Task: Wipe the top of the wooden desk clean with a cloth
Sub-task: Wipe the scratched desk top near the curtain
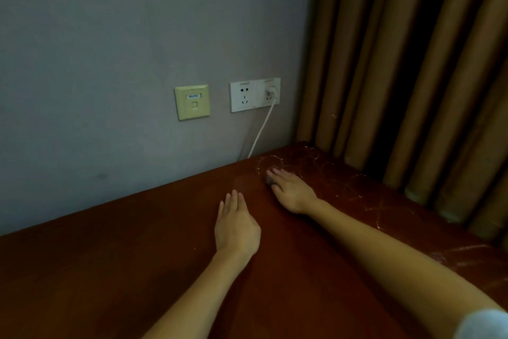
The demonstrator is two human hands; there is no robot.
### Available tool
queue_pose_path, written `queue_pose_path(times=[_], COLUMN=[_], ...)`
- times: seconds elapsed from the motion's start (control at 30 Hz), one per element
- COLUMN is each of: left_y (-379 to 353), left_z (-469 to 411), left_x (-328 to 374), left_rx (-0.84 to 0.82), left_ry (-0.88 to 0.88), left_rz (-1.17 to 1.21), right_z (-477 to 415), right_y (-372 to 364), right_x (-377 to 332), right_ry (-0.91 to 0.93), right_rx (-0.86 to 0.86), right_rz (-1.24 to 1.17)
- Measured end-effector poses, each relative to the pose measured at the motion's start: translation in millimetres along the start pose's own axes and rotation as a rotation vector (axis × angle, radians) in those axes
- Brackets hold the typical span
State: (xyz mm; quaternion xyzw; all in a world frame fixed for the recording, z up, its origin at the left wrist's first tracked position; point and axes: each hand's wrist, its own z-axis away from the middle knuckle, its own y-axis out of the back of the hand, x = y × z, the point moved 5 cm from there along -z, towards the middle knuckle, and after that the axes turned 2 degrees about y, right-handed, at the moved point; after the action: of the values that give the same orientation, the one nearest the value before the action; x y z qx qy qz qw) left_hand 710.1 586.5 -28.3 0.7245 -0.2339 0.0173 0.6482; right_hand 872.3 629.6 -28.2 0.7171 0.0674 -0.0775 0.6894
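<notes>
The dark red-brown wooden desk (137,270) fills the lower half of the view. My right hand (292,191) reaches toward the far edge and presses a small greyish cloth (268,178) flat onto the desk; only a bit of the cloth shows under the fingers. Pale swirled streaks (357,187) mark the desk surface to the right of that hand. My left hand (236,224) lies flat on the desk nearer to me, fingers straight and together, holding nothing.
A grey wall (110,64) runs along the desk's far edge, with a beige data socket (192,102) and a white power outlet (254,94). A white cable (261,130) hangs from its plug behind the desk. Brown curtains (412,64) border the right side.
</notes>
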Motion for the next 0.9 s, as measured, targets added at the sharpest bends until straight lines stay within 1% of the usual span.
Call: queue_pose_path(times=[0.1, 0.17, 0.27, 0.37, 0.5, 0.6, 0.77, 0.9], left_y=[0, 0, 0, 0, 0, 0, -4, -5], left_z=[1, 1, 1, 0, 0, -2, -14, -22], left_x=[0, 0, 1, 2, 2, -1, -6, -7], left_rx=[-0.004, -0.007, -0.016, -0.008, -0.002, 0.038, 0.017, 0.021], left_ry=[0.005, 0.008, 0.013, 0.018, 0.03, 0.065, 0.09, 0.09], left_rz=[0.011, 0.011, 0.001, -0.007, 0.001, 0.002, -0.023, -0.019], right_z=[18, 39, 75, 86, 53, 9, -58, -92], right_y=[4, 6, 6, 1, -8, -13, -10, -8], right_x=[21, 25, 15, -9, -52, -76, -75, -43], right_ry=[-0.065, -0.063, 0.01, 0.105, 0.268, 0.346, 0.327, 0.21], right_rx=[0.018, 0.03, 0.029, 0.01, -0.032, -0.057, -0.061, -0.041], right_rz=[0.005, 0.002, -0.006, 0.009, -0.023, -0.061, -0.065, -0.036])
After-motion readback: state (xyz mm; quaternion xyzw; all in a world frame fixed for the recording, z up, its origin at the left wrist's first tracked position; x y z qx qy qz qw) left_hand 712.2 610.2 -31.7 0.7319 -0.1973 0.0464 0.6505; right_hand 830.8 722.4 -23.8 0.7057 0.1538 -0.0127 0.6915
